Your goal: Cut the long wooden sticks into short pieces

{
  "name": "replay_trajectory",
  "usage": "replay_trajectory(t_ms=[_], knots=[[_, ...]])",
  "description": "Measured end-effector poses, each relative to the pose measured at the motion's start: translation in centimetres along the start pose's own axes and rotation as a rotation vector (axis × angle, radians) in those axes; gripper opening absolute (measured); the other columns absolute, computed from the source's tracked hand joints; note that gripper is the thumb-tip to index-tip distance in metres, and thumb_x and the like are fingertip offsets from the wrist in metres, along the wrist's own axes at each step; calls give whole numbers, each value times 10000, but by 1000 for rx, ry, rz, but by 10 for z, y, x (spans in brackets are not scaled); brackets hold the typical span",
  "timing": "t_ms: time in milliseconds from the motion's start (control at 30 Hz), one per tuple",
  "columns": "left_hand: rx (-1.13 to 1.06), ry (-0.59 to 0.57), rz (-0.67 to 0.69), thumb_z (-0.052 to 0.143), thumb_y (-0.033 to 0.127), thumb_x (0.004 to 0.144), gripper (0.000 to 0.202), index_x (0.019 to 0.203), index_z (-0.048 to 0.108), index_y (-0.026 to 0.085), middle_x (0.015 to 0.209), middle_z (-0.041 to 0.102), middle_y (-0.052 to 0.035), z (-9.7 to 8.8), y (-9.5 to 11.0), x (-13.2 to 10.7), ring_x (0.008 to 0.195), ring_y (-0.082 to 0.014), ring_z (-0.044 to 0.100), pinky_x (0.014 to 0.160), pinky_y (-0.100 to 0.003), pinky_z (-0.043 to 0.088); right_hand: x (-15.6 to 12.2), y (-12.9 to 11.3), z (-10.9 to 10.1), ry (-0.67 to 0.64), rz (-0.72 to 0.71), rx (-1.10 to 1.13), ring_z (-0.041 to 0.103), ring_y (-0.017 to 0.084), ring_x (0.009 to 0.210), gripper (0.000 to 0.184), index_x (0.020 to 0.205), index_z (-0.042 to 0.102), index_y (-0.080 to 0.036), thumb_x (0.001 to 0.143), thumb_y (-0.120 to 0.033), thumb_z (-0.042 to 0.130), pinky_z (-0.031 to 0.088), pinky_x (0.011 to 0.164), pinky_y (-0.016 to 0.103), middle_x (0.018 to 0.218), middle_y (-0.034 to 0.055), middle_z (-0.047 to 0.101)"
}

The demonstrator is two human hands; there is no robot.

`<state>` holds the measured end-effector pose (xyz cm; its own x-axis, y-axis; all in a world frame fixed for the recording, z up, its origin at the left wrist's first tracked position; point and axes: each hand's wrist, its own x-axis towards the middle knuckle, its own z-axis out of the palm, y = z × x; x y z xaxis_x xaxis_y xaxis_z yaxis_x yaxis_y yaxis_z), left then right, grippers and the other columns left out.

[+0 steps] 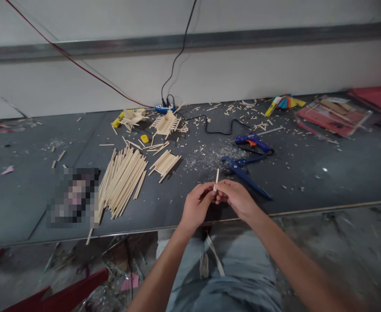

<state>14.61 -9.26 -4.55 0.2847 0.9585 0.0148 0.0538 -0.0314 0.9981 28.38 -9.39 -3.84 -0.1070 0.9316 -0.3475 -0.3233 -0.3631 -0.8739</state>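
At the right of the table (307, 173), toward the back edge, a clear plastic packet (335, 115) seems to hold red and tan sheets, its contents hard to make out. The thing in hand is a short, thin wooden stick (217, 174), pale, straight and plain, located over the table close to the middle of the front edge. Its long axis runs roughly front to back, the free end pointing to the back edge and leaning slightly right. The right hand (237, 198) is nearly closed, pinching the stick low between thumb and fingers; the left hand (197, 203) curls in against its lower end, though whether it grips too I cannot tell. A blue cutter (244, 173) lies just beyond the right hand.
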Motion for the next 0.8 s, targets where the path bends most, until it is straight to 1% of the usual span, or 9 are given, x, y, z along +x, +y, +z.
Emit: replay_trajectory(t_ms=[100,300,533,800], knots=[[45,5,14,505,256,810,245,1025,617,219,918,605,-36,0,-1,0,790,-136,582,726,-250,482,0,3,-2,4,11,22,500,89,495,223,586,543,-156,688,-326,645,437,518,238,530,-31,522],[170,-3,56,477,252,834,237,1023,620,238,927,618,-32,1,0,0,845,-146,577,792,-259,447,0,6,-3,18,6,60,480,84,496,242,556,514,-158,685,-313,648,426,510,230,531,-33,509],[130,-22,60,477,263,838,237,1029,615,232,896,617,-28,-1,-4,-1,757,-127,588,732,-241,472,-1,6,-4,-6,16,75,481,88,493,253,546,520,-166,686,-334,648,414,505,229,523,-30,512],[171,8,57,475,254,836,235,1024,613,225,890,629,-27,2,-2,0,800,-139,589,745,-246,471,-1,10,-1,60,-18,80,474,85,513,202,609,575,-162,657,-335,668,413,518,228,554,-31,517]])
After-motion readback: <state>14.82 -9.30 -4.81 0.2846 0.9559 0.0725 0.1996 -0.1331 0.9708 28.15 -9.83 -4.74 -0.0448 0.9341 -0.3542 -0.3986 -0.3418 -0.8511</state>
